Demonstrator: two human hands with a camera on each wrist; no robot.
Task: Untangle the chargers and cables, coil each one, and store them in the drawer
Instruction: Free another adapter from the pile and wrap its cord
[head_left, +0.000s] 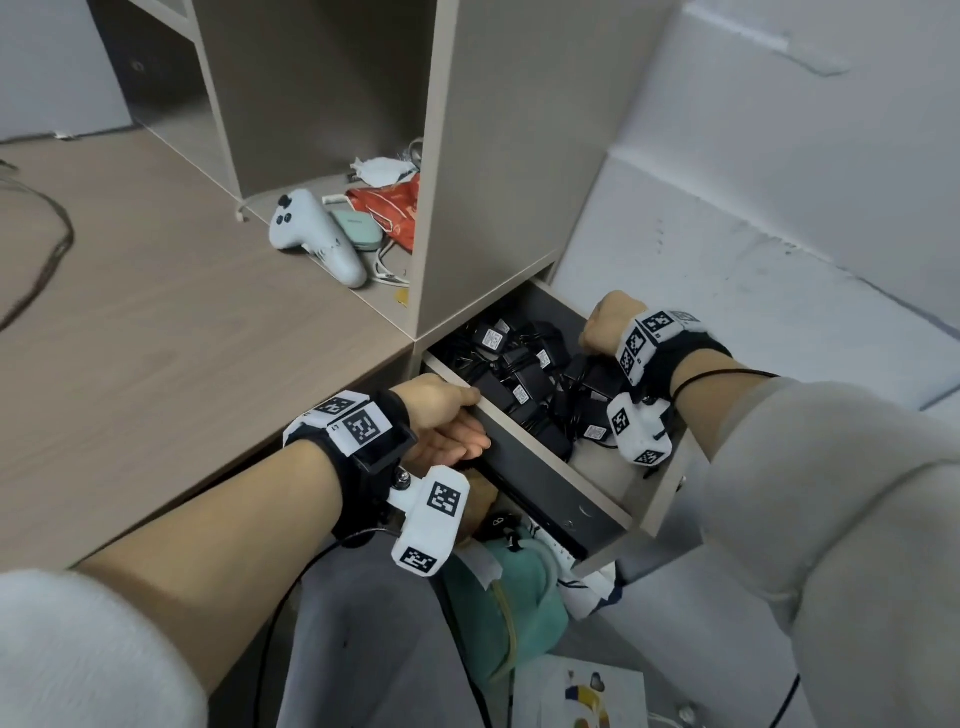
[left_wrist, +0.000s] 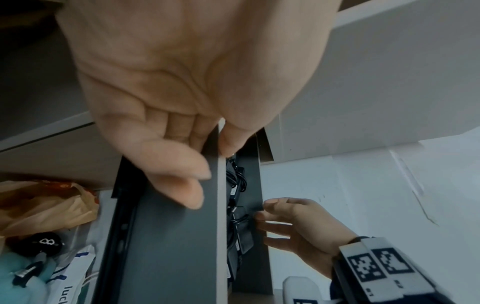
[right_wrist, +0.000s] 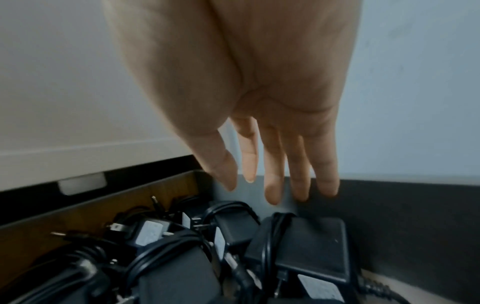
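1. The desk (head_left: 156, 332) is big and brown. A tall shelf (head_left: 483, 156) stands at its far edge.
2. The drawer (head_left: 597, 512) is pulled out from under the shelf. Its side walls are dark and its top edges are light.
3. The chargers and cables (head_left: 524, 387) lie inside the drawer in a black pile. Many have a cord wound round them. They fill the back part of the drawer, and the front part shows bare floor.
4. The left hand (head_left: 447, 421) holds the near side wall of the drawer. The thumb lies on the top edge and the fingers (left_wrist: 182, 185) press flat on the outer side, so the wall is pinched between them.
5. The right hand (head_left: 602, 332) is over the far side of the drawer, just above the chargers. Its fingers (right_wrist: 272, 185) are straight and spread a little. They hold nothing.
6. A white game controller (head_left: 317, 236) lies on the desk inside the shelf.
7. A red bag (head_left: 395, 208) and a small green case (head_left: 358, 228) lie just beside the controller.
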